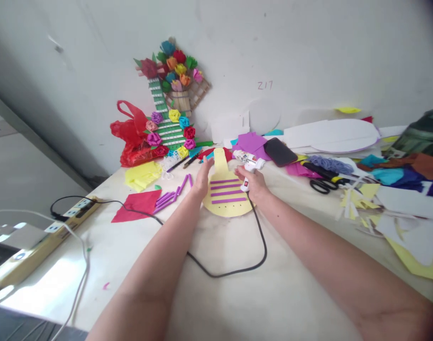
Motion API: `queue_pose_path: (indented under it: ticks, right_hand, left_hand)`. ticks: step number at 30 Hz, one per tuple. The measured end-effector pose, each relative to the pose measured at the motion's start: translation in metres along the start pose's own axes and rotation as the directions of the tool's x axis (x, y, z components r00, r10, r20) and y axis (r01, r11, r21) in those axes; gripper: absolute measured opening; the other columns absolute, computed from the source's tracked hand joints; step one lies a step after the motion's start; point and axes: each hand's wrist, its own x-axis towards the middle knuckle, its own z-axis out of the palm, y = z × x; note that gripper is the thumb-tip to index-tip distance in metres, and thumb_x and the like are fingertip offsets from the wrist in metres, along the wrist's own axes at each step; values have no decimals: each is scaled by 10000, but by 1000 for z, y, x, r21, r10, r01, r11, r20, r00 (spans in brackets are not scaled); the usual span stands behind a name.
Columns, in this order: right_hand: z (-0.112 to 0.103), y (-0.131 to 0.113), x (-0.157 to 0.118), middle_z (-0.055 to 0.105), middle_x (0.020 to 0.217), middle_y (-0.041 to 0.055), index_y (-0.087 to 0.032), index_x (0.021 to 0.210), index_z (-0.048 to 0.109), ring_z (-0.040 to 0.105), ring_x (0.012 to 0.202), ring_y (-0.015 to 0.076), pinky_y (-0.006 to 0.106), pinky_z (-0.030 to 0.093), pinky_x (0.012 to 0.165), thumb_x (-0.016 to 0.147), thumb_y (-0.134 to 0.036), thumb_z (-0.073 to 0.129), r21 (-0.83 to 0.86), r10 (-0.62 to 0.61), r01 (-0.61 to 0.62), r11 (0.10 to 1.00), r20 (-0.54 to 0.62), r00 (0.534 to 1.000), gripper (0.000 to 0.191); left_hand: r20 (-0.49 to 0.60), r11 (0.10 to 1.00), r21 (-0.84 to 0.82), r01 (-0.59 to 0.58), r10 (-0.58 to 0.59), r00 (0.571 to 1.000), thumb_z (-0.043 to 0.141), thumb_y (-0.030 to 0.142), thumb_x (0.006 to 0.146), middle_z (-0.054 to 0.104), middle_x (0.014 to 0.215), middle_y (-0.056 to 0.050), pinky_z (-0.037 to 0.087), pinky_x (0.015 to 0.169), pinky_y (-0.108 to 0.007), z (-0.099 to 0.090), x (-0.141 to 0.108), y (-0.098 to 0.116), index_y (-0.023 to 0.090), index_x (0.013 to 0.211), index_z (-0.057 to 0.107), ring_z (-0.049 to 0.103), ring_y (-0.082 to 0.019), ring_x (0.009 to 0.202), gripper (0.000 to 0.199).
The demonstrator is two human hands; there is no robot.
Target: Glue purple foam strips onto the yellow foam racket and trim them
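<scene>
On the pale tabletop (pixel 234 300), right between the person's forearms, lies the yellow card piece (pixel 225 211), round end toward us and narrow neck toward the wall (pixel 326 57); four purple strips (pixel 228 201) cross it, with a row of dark dots near its lower edge. The right hand (pixel 258 185) is wrapped around a white glue gun (pixel 249 168) at the card's right edge; the left hand (pixel 201 179) is up against the left edge, fingers a bit bent, and honestly I can't tell if it's pinching the card or just resting there. Roomiest bit is on the near side, though the black cord (pixel 265 246) loops through it and runs under the left forearm to the power strip (pixel 24 262) along the left table edge; leftward, loose purple rolls (pixel 164 201) overlap a red sheet (pixel 131 207); on the far side it's tight, with a phone (pixel 280 151) and paper flowers (pixel 174 115); scraps (pixel 410 237) crowd the right.
</scene>
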Motion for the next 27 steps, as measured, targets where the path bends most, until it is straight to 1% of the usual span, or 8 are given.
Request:
queue_pose_path:
  ticks: [2, 4, 6, 10, 14, 18, 23, 27]
  right_hand:
    - [0, -1, 0, 665, 667, -13, -157, 732, 645, 629, 647, 111, 229, 515, 654, 549, -231, 745, 73, 11, -8, 997, -31, 999, 221]
    - [-1, -3, 0, 663, 658, -11, -154, 706, 632, 628, 632, 101, 218, 519, 655, 547, -212, 742, 130, 15, -8, 991, -56, 998, 202]
    - [-1, -4, -1, 656, 640, -16, -156, 688, 622, 625, 614, 97, 215, 524, 653, 545, -203, 738, 154, 10, -1, 988, -60, 998, 190]
    - [-1, -5, -5, 647, 613, -26, -164, 671, 617, 619, 588, 99, 219, 529, 627, 548, -199, 732, 141, -8, 16, 990, -56, 998, 172]
    - [-1, -5, -7, 652, 621, -19, -158, 671, 618, 618, 595, 97, 214, 530, 624, 538, -202, 742, 148, -16, 26, 989, -64, 998, 187]
    - [-2, -4, -7, 650, 621, -20, -158, 682, 612, 621, 592, 100, 215, 530, 607, 538, -206, 739, 144, -8, 18, 989, -70, 998, 198]
    - [-3, -5, -5, 652, 623, -23, -160, 712, 599, 619, 579, 92, 200, 528, 605, 555, -167, 715, 200, 25, -8, 980, -83, 996, 195]
    - [-5, -7, -3, 648, 612, -17, -161, 693, 592, 620, 581, 90, 194, 532, 614, 585, -154, 690, 210, 54, -42, 977, -54, 997, 146]
  left_hand:
    - [-46, 996, -2, -90, 90, 995, 322, 528, 857, 632, 1102, -88, 406, 911, -342, -17, 7, 2, 169, 1100, 600, 554, -217, 1062, 515]
    - [-158, 976, 219, -8, 44, 986, 444, 476, 804, 674, 876, -98, 445, 801, -354, -40, 12, 3, 146, 897, 659, 608, -253, 894, 405]
    - [-224, 872, 483, 80, 35, 974, 495, 405, 770, 666, 785, -103, 438, 765, -369, -61, 13, 3, 159, 792, 671, 609, -281, 854, 303]
    - [-227, 609, 775, 168, 21, 974, 537, 336, 722, 666, 884, -144, 348, 910, -447, -84, 0, -5, 192, 742, 684, 513, -336, 1048, 206]
    - [-222, 512, 832, 213, -45, 974, 527, 447, 736, 616, 1030, -177, 231, 987, -541, -82, -13, -21, 179, 748, 675, 418, -380, 1139, 307]
    - [-203, 523, 829, 198, -49, 978, 504, 337, 780, 568, 1106, -208, 158, 1007, -560, -78, -16, -31, 123, 800, 665, 367, -397, 1186, 268]
    - [-294, 548, 795, 260, -27, 955, 485, 239, 775, 608, 1052, -184, 255, 978, -494, -82, -17, -28, 130, 795, 655, 430, -348, 1142, 203]
    - [-447, 768, 578, 275, 16, 894, 473, 329, 797, 658, 941, -124, 393, 853, -405, -86, -17, -13, 184, 878, 631, 543, -276, 1015, 229]
